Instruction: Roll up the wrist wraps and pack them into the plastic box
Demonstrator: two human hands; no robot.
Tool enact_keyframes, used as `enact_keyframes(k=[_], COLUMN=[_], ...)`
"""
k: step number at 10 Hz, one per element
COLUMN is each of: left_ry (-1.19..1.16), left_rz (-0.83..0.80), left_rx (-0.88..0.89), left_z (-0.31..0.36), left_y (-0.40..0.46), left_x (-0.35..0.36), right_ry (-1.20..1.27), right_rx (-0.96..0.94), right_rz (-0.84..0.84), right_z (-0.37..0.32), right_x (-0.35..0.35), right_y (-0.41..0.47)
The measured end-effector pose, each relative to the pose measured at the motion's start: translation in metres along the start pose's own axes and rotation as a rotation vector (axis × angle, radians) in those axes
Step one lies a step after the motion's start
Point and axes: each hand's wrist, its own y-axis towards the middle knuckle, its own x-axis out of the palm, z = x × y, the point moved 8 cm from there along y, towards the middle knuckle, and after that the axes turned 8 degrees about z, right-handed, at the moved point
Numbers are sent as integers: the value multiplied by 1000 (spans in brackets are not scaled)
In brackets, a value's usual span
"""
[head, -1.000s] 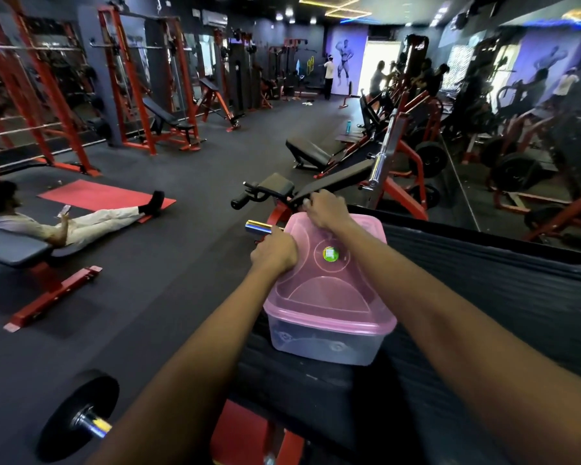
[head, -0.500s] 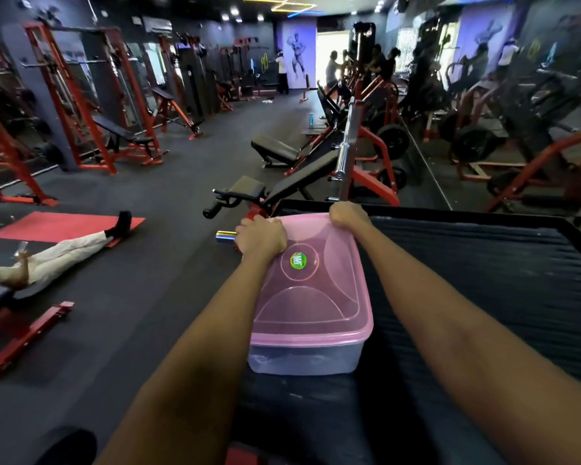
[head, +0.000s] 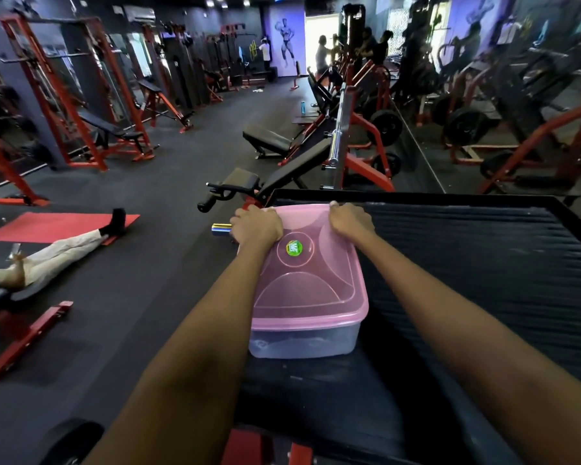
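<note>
You are curling your left hand (head: pixel 257 226) and right hand (head: pixel 351 221) over the far corners of the pink lid (head: pixel 307 280), each grip clamping it, probably to seat it on the plastic box (head: pixel 302 342) resting on the bench (head: pixel 483 263). The wraps inside are not discernible.

— That plastic box (head: pixel 302 344) is clear, and its lid (head: pixel 307 280) is pink?
— Translucent pink, with a green round sticker (head: pixel 294 247). Black ribbed counter (head: pixel 483 263), red floor mat (head: pixel 54 226).
</note>
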Motion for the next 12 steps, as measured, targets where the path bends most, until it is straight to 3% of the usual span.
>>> enact_keyframes(k=[2, 3, 4, 5, 7, 8, 9, 10, 12], left_ry=[-181, -140, -125, -78, -184, -243, -301, -335, -614], left_rz=[-53, -184, -180, -106, -131, -180, -239, -225, 132], left_rx=[52, -55, -132, -25, 51, 38, 72, 74, 50], left_z=[-7, -51, -69, -59, -50, -55, -55, -54, -51], left_y=[-11, -48, -77, -96, -96, -87, -87, -90, -106], left_x=[-22, -19, -16, -27, -39, -30, -25, -31, -61], right_ry=[-113, -67, 35, 130, 261, 377, 848, 935, 816], right_rx=[-40, 14, 84, 111, 216, 274, 308, 304, 189], right_rz=[-99, -60, -9, 29, 86, 77, -120, -169, -77], right_z=[25, 33, 39, 38, 43, 51, 52, 53, 57], right_x=[-17, -20, -17, -16, -22, -12, 11, 9, -22], right_y=[-65, -89, -95, -99, -115, -123, -135, -139, -146])
